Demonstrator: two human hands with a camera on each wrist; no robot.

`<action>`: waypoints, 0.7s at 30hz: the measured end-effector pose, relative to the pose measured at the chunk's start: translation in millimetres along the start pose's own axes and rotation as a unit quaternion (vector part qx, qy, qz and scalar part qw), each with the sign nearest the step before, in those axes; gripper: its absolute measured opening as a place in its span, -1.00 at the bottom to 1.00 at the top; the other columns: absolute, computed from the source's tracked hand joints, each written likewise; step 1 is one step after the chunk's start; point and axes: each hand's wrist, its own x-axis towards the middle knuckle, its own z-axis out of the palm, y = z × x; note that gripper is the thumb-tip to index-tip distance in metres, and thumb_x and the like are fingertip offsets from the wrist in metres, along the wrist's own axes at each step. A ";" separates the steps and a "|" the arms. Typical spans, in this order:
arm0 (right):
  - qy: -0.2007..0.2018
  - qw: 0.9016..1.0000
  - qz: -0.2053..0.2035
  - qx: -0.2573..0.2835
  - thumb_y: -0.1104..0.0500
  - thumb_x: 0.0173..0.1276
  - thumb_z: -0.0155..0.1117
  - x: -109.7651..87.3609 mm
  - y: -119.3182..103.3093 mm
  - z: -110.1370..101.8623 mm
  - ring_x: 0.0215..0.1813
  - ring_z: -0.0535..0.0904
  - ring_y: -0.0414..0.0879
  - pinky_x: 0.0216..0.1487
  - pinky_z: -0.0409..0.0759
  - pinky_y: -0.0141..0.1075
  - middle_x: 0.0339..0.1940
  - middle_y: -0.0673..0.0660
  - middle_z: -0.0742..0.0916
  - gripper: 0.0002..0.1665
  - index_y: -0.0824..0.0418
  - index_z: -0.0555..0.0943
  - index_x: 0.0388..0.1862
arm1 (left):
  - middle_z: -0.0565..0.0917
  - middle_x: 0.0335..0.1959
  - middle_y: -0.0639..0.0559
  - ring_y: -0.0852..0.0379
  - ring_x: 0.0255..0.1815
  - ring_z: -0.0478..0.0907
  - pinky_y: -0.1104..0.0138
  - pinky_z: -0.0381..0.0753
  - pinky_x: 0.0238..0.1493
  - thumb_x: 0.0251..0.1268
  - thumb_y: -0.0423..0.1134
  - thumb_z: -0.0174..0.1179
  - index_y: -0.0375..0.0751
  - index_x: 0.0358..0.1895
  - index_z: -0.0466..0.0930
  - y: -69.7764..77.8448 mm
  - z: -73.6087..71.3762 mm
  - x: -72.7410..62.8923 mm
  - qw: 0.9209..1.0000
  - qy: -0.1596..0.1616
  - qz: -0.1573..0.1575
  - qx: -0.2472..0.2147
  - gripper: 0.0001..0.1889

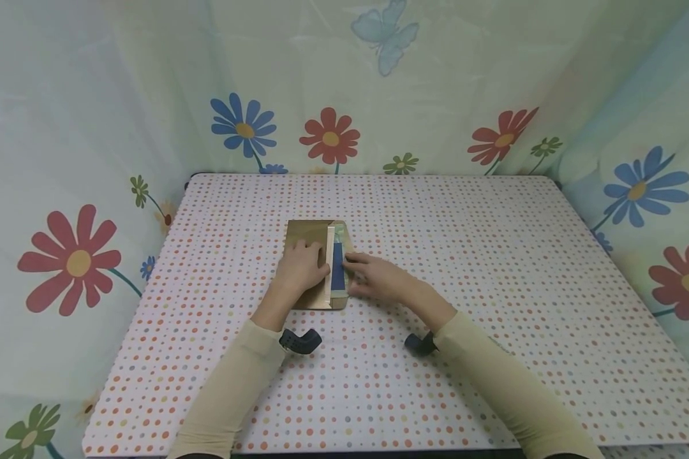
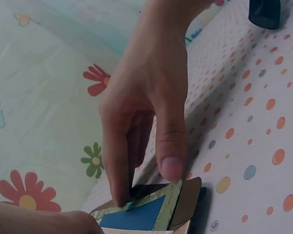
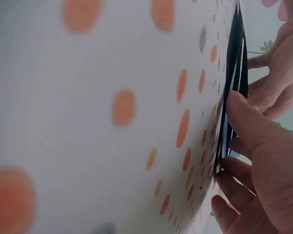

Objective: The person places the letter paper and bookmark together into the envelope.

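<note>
A brown paper envelope (image 1: 307, 231) lies on the table with its opening to the right and a pale strip along it. Out of the opening shows a flat green-bordered card with a blue panel (image 1: 337, 268), lying over the flap. My left hand (image 1: 303, 268) grips the envelope from its left side, fingers curled on top and thumb at the pale strip. The right hand (image 1: 376, 277) holds the card at its outer end. In the left wrist view, its thumb (image 2: 173, 168) is at one corner and its index fingertip at the far edge. Dark gaps show between layers in the right wrist view.
A spotted cloth covers the table (image 1: 465, 255). Flowered curtains (image 1: 413, 102) hang behind it and at both sides. Dark curved mounts (image 1: 301, 342) sit at both wrists, below the sleeves' cuffs.
</note>
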 end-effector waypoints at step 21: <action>-0.001 0.999 -0.019 -0.035 -0.18 0.30 0.19 3.1 -2.7 2.5 0.49 0.20 0.09 0.44 0.21 -0.05 0.50 0.16 0.27 -0.23 0.17 0.34 0.39 | 0.36 0.29 -0.24 -0.29 0.33 0.28 -0.06 0.47 0.17 0.29 0.02 0.06 -0.09 0.26 0.41 0.4 -1.8 -2.3 1.000 0.003 0.003 0.003 -0.49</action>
